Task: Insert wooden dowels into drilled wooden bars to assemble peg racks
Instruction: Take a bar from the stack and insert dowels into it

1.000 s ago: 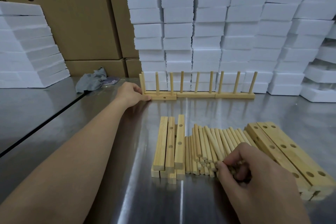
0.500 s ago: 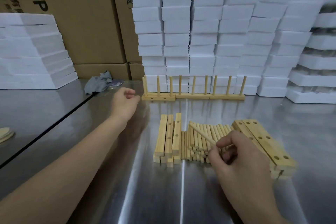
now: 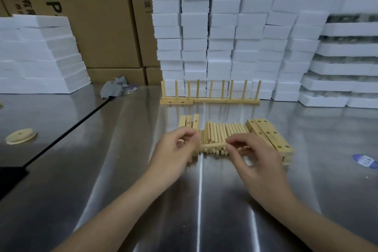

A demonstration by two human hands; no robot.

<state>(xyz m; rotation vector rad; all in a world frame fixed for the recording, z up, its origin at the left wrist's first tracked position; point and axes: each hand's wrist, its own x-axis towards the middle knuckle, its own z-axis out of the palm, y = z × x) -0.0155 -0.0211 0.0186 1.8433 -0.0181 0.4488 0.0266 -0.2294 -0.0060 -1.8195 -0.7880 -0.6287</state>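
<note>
So the right hand (image 3: 253, 159) had a single dowel (image 3: 213, 145) pinched by its right end. It lay crosswise in the middle of the frame, right over the near ends of the loose dowel pile (image 3: 225, 131). The left hand (image 3: 176, 147) sat at the dowel's other end with its fingers curled, in front of the narrow drilled bars (image 3: 188, 121). Honestly couldn't tell if it was actually gripping it. Half a second before, that left hand was up by the finished peg racks (image 3: 210, 100) at upper centre, and the dowel was angled up-left instead of level.
</note>
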